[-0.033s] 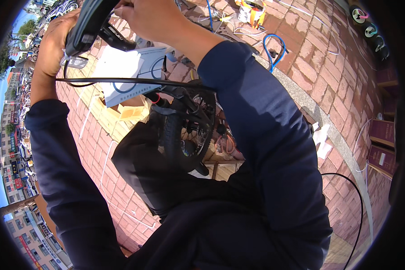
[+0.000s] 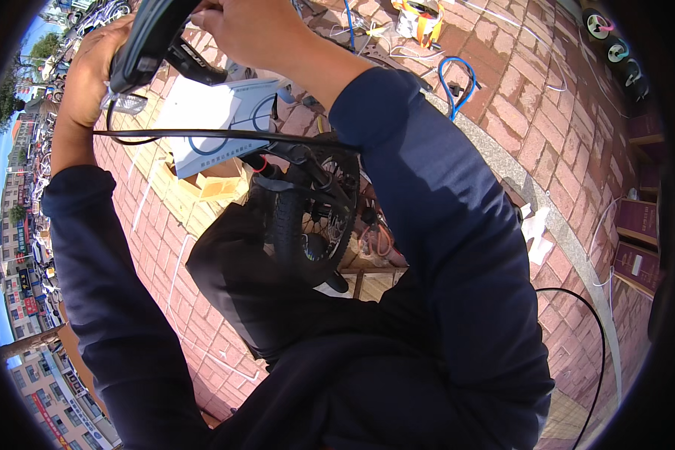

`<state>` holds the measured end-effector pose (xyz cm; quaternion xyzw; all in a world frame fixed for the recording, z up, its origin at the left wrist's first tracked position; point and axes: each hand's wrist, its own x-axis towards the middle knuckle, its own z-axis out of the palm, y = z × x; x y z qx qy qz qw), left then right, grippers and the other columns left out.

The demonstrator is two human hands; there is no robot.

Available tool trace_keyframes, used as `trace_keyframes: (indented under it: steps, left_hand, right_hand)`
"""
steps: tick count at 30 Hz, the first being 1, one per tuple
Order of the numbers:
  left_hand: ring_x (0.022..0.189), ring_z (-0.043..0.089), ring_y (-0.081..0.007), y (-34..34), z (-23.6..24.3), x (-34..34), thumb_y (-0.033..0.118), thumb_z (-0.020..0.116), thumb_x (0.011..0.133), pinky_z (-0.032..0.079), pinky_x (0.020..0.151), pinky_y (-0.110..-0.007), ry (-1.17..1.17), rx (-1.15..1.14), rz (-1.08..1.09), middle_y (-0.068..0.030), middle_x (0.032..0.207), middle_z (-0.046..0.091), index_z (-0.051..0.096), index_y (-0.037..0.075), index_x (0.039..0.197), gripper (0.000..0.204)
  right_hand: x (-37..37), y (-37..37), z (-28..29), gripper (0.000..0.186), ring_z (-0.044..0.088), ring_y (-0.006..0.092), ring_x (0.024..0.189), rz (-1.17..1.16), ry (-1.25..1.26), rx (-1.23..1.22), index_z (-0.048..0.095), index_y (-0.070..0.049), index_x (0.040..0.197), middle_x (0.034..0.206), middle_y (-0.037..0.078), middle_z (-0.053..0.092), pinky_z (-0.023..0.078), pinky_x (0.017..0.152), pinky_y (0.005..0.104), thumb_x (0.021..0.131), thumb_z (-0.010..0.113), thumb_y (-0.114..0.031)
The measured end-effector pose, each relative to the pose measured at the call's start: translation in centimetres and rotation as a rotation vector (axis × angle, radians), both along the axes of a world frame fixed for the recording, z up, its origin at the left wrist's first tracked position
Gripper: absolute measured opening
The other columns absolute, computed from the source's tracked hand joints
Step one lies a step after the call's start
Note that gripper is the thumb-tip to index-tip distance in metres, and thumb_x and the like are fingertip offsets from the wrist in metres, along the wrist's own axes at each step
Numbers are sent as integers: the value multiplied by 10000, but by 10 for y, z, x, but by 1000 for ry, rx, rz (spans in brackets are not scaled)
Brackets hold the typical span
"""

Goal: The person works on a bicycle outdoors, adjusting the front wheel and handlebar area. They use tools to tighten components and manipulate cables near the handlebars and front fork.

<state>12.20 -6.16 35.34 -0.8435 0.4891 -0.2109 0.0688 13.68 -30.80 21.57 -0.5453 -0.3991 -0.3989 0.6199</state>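
At the upper left, my left hand (image 2: 91,71) is wrapped against a curved black bicycle part (image 2: 148,45); its fingertips are hidden behind it. A clear reflector (image 2: 127,103) and thin black cables hang below the part. On its right side sits a smaller black piece (image 2: 195,64) with white lettering. My right hand (image 2: 251,34) reaches across at the top edge, fingers bent and pressed together close to the black part; what they pinch is hidden. Below, a wheel with a knobby tyre (image 2: 289,225) and a black fork (image 2: 307,169) stand by my dark-clad leg.
A white sheet with a blue bicycle drawing (image 2: 210,154) lies over an open cardboard box (image 2: 221,184). Beyond are a blue cable loop (image 2: 474,75) and a white-and-orange bucket (image 2: 418,22) on the brick paving. Dark red boxes (image 2: 637,244) stand at the right; small wheels show above them.
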Motion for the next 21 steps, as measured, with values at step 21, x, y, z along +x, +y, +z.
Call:
trace_keyframes:
  steps: [21]
  left_hand:
    - [1050,664,-337,-11,-1,5,89,529,1005,489,968,-383,143,-117,-87,-191,1142,717,686,-43,1095,224]
  right_hand:
    - [16,-11,-40,185,714,335,779,-599,-41,-545,757,-75,937,799,160,723,566,713,457,949,681,-244]
